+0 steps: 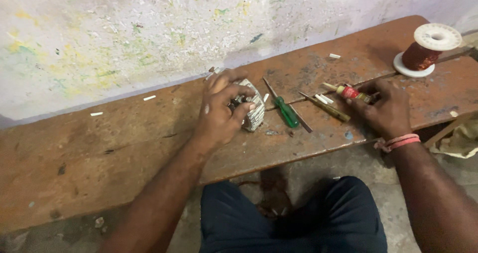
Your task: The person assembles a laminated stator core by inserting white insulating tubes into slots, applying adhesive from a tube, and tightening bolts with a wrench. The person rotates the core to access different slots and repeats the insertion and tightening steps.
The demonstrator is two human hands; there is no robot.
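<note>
My left hand (pixel 222 111) rests on a grey laminated metal core (pixel 255 112) on the brown wooden bench (pixel 99 153), fingers curled over its top. My right hand (pixel 382 109) lies further right and grips a small tool with a red and yellow handle (pixel 348 91). A green-handled screwdriver (pixel 286 111) lies between the two hands, beside a thin dark metal rod (pixel 303 123) and a yellowish flat tool (pixel 328 108).
A spool of copper wire (pixel 424 51) with white flanges stands at the far right of the bench. Small white strips (pixel 149 98) lie scattered near the paint-flecked wall (pixel 149 34). My knees in dark trousers (pixel 294 218) are below the bench edge.
</note>
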